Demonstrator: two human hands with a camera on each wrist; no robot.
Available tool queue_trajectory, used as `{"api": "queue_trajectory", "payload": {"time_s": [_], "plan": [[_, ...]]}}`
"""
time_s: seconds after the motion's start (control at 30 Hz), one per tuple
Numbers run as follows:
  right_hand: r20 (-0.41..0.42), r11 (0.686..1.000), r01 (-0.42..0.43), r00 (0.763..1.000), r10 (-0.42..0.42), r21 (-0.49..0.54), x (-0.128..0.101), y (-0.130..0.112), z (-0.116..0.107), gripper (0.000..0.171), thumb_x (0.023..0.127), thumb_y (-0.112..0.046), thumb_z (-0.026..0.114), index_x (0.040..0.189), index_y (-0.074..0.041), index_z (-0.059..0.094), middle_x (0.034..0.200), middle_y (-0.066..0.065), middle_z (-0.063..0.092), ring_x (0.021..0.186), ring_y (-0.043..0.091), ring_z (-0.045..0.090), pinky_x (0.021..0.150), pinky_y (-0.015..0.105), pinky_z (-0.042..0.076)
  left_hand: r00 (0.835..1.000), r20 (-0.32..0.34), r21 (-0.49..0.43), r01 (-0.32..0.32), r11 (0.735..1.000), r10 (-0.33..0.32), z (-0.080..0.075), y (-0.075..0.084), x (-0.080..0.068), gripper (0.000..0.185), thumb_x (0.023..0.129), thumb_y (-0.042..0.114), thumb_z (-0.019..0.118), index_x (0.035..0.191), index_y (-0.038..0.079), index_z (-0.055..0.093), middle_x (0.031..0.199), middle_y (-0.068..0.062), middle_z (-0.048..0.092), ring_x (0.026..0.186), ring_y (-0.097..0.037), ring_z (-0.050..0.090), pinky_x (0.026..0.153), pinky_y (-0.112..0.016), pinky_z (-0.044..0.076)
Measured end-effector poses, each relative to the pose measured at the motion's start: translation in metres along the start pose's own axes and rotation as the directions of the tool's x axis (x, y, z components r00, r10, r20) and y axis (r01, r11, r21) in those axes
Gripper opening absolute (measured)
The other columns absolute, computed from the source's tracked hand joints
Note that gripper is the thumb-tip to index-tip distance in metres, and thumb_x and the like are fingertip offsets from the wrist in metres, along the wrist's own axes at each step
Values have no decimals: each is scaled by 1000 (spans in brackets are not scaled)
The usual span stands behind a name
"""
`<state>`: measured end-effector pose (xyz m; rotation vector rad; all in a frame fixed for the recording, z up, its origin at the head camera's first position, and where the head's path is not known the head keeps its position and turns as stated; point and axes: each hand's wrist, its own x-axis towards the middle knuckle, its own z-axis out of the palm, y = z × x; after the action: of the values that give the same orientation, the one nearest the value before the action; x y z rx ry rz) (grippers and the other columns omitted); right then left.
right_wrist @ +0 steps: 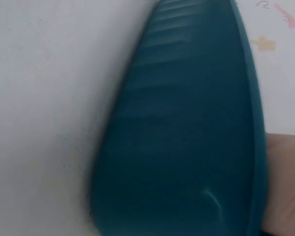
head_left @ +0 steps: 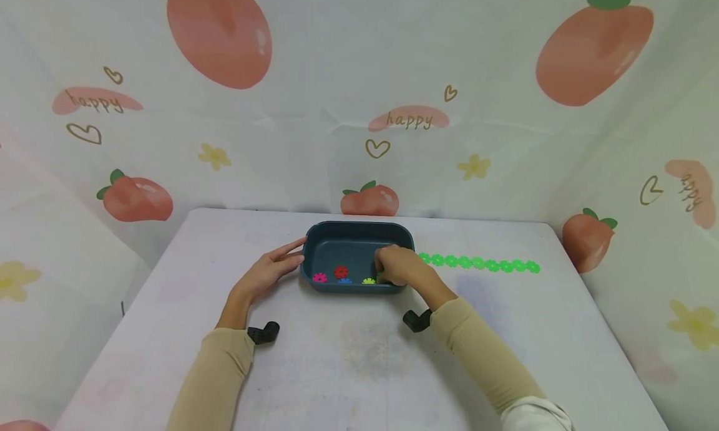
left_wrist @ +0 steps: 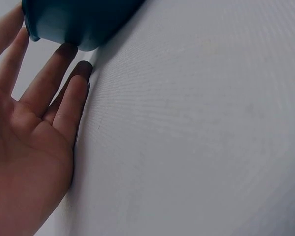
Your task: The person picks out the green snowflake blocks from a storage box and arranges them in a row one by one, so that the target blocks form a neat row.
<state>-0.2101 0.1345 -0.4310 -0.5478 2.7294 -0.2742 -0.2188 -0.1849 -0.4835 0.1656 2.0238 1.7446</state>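
**Two hands at the blue tray**

One dark blue tray (head_left: pixel 359 231) sits at the table's (head_left: pixel 348 356) far middle, holding small gear-shaped pieces: pink (head_left: pixel 319 278), red (head_left: pixel 341 271), blue (head_left: pixel 344 281) and yellow (head_left: pixel 368 281). The right hand (head_left: pixel 399 267) reaches into its 4 o'clock corner, fingers curled over something green (whether it pinches it, I cannot tell). The left hand (head_left: pixel 269 274) lies flat at the tray's 9 o'clock, fingers straight, tips touching the wall. A green chain (head_left: pixel 480 264) runs off toward 3 o'clock.
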Motion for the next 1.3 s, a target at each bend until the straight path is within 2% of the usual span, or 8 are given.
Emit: {"api": "queue_trajectory", "payload": {"time_s": [0.17,0.3,0.47,0.73,0.9,1.03,1.3], "plan": [[-80,979,88,994,-74,185,-5,7,-2,20,81,-26,78,85,-17,60,75,-4,59,68,13,53,63,27,45,1000,-3,0,-9,1000,9,1,-2,0,59,89,38,66,143,34,42,149,-2,45,142,-20,36,119,-44,26],[-162,938,151,981,-105,312,-9,14,-3,20,81,-24,77,87,-16,60,76,-4,61,67,11,53,63,26,45,1000,-10,-2,-6,1000,6,0,-2,1,60,87,40,67,142,35,43,148,-1,45,142,-19,37,119,-43,26],[-242,886,185,967,-86,426,-13,23,-2,20,83,-26,75,90,-17,59,82,-5,64,73,9,58,67,26,49,1000,-17,-4,7,1000,-7,-1,-3,1,60,85,42,69,140,38,45,147,2,47,141,-17,38,119,-42,27],[-345,811,228,938,-35,539,-22,30,-1,16,88,-24,70,99,-17,62,88,-2,66,76,11,63,71,27,54,1000,-9,4,-12,1000,12,0,-3,1,61,87,41,68,142,35,44,148,1,46,141,-17,38,119,-42,27],[-399,778,253,917,-2,575,-28,35,-1,14,87,-25,71,97,-19,63,88,-2,68,77,13,65,72,28,55,1000,-3,12,-20,1000,20,1,-1,0,60,87,41,67,142,36,43,149,-1,45,142,-19,37,119,-43,27],[-415,751,256,909,27,609,-33,39,-2,14,87,-29,71,96,-22,63,89,-3,69,79,15,66,73,30,55,1000,-5,15,-17,1000,17,1,-1,1,60,86,42,68,141,37,44,148,0,45,142,-18,37,119,-43,28],[-440,687,263,893,92,677,-40,44,-5,16,87,-25,71,100,-19,64,93,3,70,83,23,67,72,28,55,1000,-2,19,-16,1000,16,0,0,-1,61,87,42,67,143,35,42,150,-1,44,142,-19,36,119,-44,27]]}}
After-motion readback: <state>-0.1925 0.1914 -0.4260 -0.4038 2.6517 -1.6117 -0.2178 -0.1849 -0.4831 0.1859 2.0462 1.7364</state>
